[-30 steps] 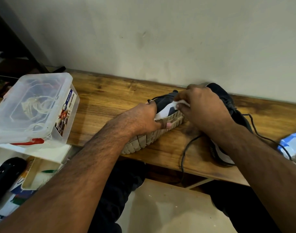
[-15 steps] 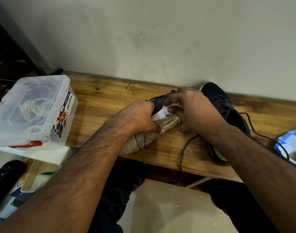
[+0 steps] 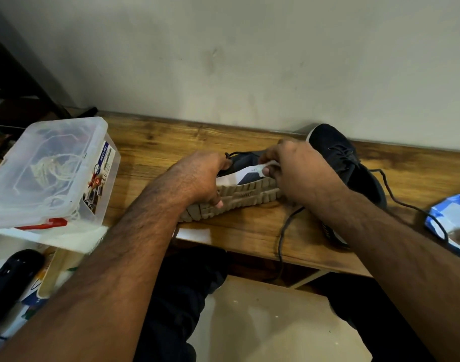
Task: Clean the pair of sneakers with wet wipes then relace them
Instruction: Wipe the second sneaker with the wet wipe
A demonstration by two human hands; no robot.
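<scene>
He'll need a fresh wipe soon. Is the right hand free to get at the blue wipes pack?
Probably not yet: the right hand pinches a wipe against the sneaker. Otherwise the wipes pack lies unobstructed to its right, only a lace crossing it.

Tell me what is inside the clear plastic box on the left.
Through the lid of the clear plastic box shows a tangle of pale cord, with something dark and something red behind it. The cloudy plastic blurs them, and whatever lies beneath the cord cannot be seen.
</scene>
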